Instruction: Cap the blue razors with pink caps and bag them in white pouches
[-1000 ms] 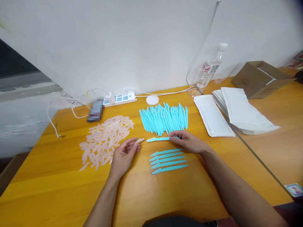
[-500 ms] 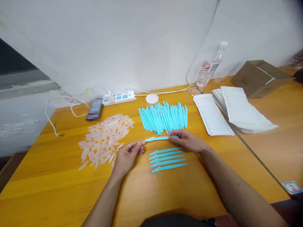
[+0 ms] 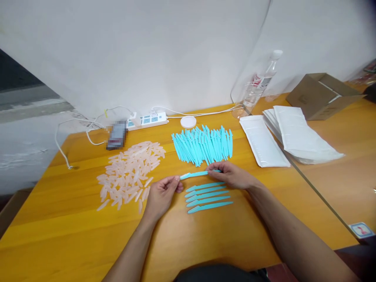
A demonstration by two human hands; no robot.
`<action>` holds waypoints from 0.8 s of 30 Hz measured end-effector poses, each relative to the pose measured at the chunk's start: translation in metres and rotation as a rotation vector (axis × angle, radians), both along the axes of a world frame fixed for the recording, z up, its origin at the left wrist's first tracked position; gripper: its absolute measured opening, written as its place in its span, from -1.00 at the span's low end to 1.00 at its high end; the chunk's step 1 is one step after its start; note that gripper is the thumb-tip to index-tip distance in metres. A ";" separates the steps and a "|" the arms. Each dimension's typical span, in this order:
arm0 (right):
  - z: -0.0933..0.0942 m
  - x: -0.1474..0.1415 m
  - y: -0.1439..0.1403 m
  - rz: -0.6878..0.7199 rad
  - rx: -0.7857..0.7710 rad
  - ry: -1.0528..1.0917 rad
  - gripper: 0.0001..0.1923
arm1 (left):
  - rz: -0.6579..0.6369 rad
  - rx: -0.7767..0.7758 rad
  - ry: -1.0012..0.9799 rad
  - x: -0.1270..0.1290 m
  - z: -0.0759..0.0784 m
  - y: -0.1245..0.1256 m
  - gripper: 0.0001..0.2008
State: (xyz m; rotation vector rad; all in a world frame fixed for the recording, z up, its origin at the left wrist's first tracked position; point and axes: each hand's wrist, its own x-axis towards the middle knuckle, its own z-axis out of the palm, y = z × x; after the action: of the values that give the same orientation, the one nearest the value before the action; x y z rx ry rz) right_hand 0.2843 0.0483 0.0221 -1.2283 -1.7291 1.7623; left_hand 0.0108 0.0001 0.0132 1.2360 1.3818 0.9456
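Note:
A teal eyebrow razor point(image 3: 199, 174) is stretched level between my two hands, its blade end to the left. My right hand point(image 3: 230, 174) pinches the handle end. The fingers of my left hand point(image 3: 164, 192) are closed at the blade end, on a small translucent cap that they mostly hide. Just below, several teal razors point(image 3: 209, 198) lie in a neat row, blade ends left. Beyond my hands is a dense pile of teal razors point(image 3: 202, 145). Left of it spreads a heap of translucent pinkish blade caps point(image 3: 129, 172).
A white power strip point(image 3: 151, 120) with cables, a blurred phone-like device point(image 3: 116, 135) and a round white lid point(image 3: 188, 122) stand along the wall. To the right are white padded envelopes point(image 3: 264, 141), a clear plastic bottle point(image 3: 260, 84) and an open cardboard box point(image 3: 319, 96).
My left hand has moved slightly right, bringing the cap further onto the razor's blade end. My right hand keeps its pinch on the handle, almost unmoved.

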 end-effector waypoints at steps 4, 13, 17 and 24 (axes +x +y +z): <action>0.003 0.000 -0.002 0.068 0.031 -0.008 -0.59 | -0.157 0.284 0.228 0.005 0.001 -0.006 -0.73; 0.018 0.050 0.007 0.054 0.018 -0.113 -0.48 | -0.620 0.723 0.548 0.016 0.015 -0.033 -0.86; 0.011 0.055 0.015 -0.287 0.135 -0.240 -0.42 | -0.647 0.753 0.638 0.023 0.017 -0.036 -0.94; -0.002 0.040 0.018 -0.541 0.352 -0.413 -0.47 | -0.401 0.774 0.652 -0.001 0.030 -0.021 -0.94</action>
State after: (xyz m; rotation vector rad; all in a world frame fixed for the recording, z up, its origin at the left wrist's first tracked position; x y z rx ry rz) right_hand 0.3247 0.0666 0.0200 -1.7619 -1.6021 0.8995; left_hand 0.0098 -0.0206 0.0434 2.4697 1.1687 0.8390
